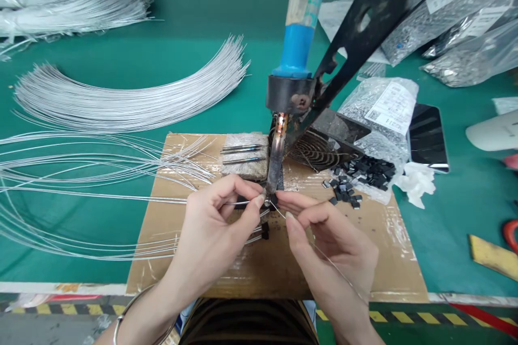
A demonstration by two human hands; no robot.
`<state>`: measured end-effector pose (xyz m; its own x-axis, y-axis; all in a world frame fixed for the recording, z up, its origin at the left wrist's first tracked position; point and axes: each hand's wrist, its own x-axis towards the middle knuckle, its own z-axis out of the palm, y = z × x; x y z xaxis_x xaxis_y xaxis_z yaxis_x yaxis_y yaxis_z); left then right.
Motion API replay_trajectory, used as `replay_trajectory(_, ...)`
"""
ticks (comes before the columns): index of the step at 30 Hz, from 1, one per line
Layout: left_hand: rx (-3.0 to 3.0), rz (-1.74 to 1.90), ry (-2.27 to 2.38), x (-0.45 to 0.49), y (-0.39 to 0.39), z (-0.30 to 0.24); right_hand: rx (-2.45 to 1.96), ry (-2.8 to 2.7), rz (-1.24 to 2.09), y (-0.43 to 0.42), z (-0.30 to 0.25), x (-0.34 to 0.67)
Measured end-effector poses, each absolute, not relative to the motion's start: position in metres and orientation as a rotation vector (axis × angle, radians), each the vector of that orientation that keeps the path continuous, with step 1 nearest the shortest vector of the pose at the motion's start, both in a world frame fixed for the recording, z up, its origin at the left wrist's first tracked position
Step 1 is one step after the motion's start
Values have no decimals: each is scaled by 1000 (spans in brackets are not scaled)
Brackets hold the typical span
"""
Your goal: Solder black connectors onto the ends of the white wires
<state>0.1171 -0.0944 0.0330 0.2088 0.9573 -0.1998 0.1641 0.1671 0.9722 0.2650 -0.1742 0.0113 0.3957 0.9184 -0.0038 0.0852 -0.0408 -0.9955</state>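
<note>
My left hand (218, 232) is closed in a pinch on a thin white wire (168, 199), its end beneath the hot tip of a blue soldering iron (298, 46). A small shiny metal piece sits at the fingertips, too small to make out fully. My right hand (335, 242) pinches a strand of solder wire (277, 209), whose tip reaches the same spot and whose tail runs back along the palm. The iron is clamped in a black stand arm (360, 27), pointing down. Just below the fingers, a small black part (265, 230) lies at the ends of several wires.
Cardboard (380, 275) covers the work area. A sponge block (245, 170) with dark rods lies behind my left hand. White wire bundles (133, 105) spread left. At right are loose black parts (372, 172), plastic bags (388, 102), a phone (428, 137) and crumpled tissue (416, 183).
</note>
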Motion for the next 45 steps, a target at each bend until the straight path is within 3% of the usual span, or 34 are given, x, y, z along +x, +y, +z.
replay_trajectory(45, 1270, 814, 1234, 115, -96, 34, -1443, -975, 818, -172, 13, 263)
